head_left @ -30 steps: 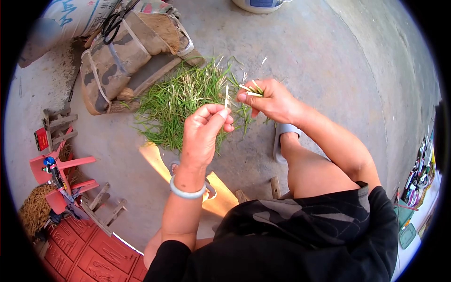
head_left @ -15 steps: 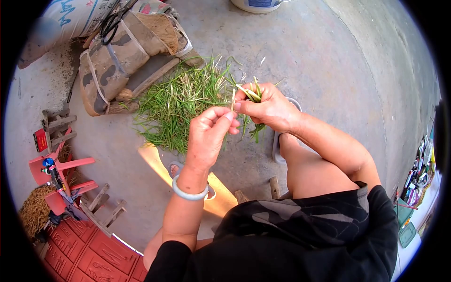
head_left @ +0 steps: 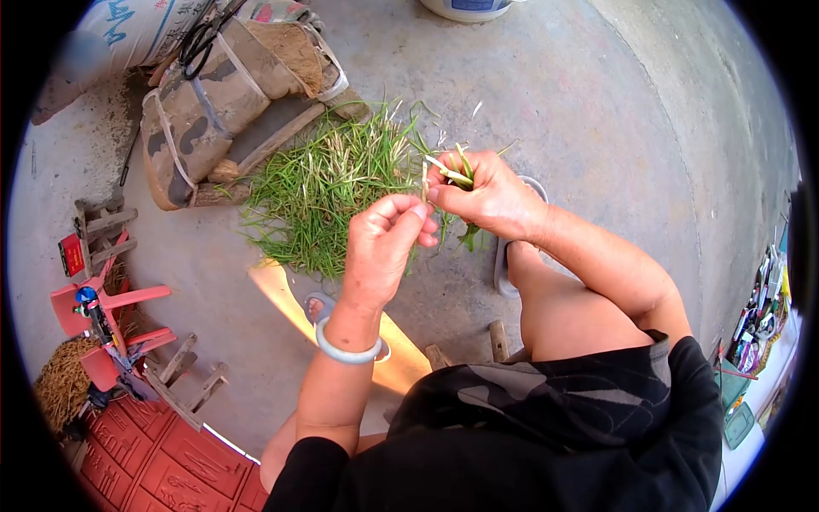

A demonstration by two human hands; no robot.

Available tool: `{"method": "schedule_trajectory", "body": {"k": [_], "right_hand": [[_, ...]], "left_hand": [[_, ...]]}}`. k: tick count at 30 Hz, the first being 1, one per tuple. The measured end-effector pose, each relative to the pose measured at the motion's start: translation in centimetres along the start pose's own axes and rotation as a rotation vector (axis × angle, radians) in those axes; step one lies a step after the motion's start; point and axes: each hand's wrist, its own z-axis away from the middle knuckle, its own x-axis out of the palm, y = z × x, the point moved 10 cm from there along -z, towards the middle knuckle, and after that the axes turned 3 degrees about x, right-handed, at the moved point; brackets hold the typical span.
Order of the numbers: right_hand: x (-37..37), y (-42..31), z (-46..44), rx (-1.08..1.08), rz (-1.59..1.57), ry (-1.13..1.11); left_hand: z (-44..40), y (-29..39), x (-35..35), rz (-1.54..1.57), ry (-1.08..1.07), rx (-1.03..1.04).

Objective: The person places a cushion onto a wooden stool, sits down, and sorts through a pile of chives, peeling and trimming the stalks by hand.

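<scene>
A loose pile of thin green chives (head_left: 320, 192) with pale ends is spread over the concrete floor in front of me. My right hand (head_left: 495, 202) is closed around a small bunch of chives (head_left: 461, 175), their whitish ends poking up past the fingers and green leaves hanging below. A pale stalk (head_left: 425, 177) stands upright between the two hands. My left hand (head_left: 382, 243), with a bangle on its wrist, pinches this stalk's lower part between thumb and forefinger. The right fingertips touch the same stalk. Both hands are held above the pile's right edge.
Beyond the pile lies a bundled, strapped camouflage seat on a wooden frame (head_left: 205, 111), with black scissors (head_left: 198, 51) on it. A white bucket (head_left: 465, 7) stands at the top. Red plastic chair parts (head_left: 111, 299) are at left. A yellow strip of light (head_left: 397, 346) crosses the floor.
My left hand has shifted very slightly to the right. The bunch in my right hand has tilted a little, and fewer green leaves show below it.
</scene>
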Motion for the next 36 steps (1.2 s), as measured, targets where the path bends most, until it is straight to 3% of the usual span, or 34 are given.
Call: {"method": "schedule_trajectory", "body": {"k": [16,31,36], "right_hand": [[0.0,0.0,0.2,0.066,0.017,-0.029],[0.0,-0.5,0.3,-0.018,0.003,-0.040],[-0.6,-1.4,0.3,-0.171,0.238,0.015]], "left_hand": [[-0.1,-0.3,0.0,0.012,-0.004,0.000],[0.1,-0.8,0.7,0.124,-0.029,-0.063],[0.2,-0.4,0.8,0.098,-0.037,-0.058]]}}
